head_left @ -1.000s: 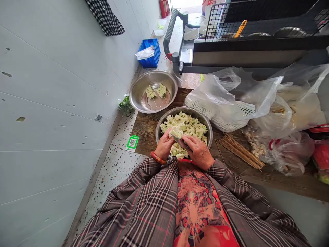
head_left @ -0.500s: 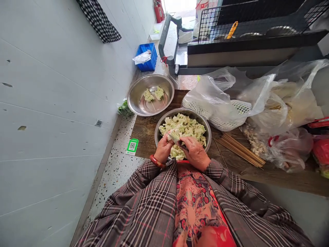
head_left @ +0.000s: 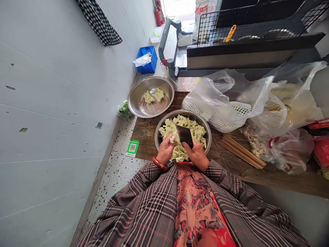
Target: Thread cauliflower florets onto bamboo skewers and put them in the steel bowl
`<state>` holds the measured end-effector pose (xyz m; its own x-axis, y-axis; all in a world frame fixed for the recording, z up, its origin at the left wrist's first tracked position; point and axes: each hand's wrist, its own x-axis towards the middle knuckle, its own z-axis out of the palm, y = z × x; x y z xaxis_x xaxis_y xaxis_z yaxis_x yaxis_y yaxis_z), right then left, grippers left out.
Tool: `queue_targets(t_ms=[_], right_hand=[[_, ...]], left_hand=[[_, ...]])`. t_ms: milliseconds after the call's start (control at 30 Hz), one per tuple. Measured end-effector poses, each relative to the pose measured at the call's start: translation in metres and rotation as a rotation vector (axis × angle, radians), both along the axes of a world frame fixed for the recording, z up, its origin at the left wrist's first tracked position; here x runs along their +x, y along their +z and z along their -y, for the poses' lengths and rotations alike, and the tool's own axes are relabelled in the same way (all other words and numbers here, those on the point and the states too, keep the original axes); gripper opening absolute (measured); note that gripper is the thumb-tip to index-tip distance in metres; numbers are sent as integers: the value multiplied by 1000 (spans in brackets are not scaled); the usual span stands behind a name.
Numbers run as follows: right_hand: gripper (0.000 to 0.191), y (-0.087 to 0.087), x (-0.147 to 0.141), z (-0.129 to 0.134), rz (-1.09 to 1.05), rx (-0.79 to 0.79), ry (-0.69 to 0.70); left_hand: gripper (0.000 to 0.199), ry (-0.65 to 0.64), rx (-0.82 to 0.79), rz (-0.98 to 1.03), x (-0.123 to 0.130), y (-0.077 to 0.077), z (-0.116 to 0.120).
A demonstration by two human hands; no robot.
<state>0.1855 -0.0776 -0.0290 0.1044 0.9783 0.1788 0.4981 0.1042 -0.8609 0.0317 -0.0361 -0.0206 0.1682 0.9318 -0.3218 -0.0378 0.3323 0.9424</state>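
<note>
Right up close you've got two plaid sleeves (head_left: 218,170), with a reddish-brown bangle (head_left: 159,163) on the left wrist. Left hand (head_left: 166,150) is curled nearly closed, thumb and fingers pinching a pale cauliflower floret (head_left: 173,138). Right hand (head_left: 197,154) is wrapped round the lower end of a dark flat blade (head_left: 184,136) that sticks up and to the left, so can't tell what the grip looks like. Both hands are over a metal bowl (head_left: 209,137) full of cut cauliflower (head_left: 197,130), sitting at the near edge of the dark wooden tabletop (head_left: 146,132).

A green QR card (head_left: 132,148) lies at the tabletop's near left corner. Right of the bowl, toward the near edge, there's a bundle of thin wooden sticks (head_left: 241,151), and just past it a clear bag of small beige bits (head_left: 257,142).

Further back, a plastic bag with white foam netting (head_left: 226,121) lies toward the far edge. At the far left corner is a wide metal basin (head_left: 136,97) with two skewered cauliflower pieces (head_left: 154,96) in it. Beyond that: a blue crate (head_left: 153,63), then red cylinders (head_left: 157,17) by the wall.
</note>
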Motion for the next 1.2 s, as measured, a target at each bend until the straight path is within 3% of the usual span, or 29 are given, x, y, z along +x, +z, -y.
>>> queue_targets(t_ms=[100, 400, 533, 633, 800, 900, 1033, 1200], right_hand=[[32, -7, 4, -3, -30, -24, -77], [37, -9, 9, -5, -93, -78, -97], [38, -17, 23, -11, -75, -137, -240], [37, -18, 38, -18, -293, -223, -287], [38, -1, 52, -22, -858, -373, -198], [38, 8, 57, -19, -966, -432, -138], [39, 4, 60, -20, -892, -437, -107], [40, -13, 59, -22, -521, -298, -161]], left_hand=[[48, -25, -14, -19, 2, 1, 2], [41, -12, -217, 320, 1, 6, 2], [37, -9, -257, 365, -7, 7, 3], [38, -10, -295, 389, -12, 11, 3], [41, -20, -340, 465, -13, 19, -1], [36, -6, -351, 462, -11, 20, -3], [33, -7, -366, 466, -10, 20, -6], [38, -27, -343, 495, -11, 19, -7]])
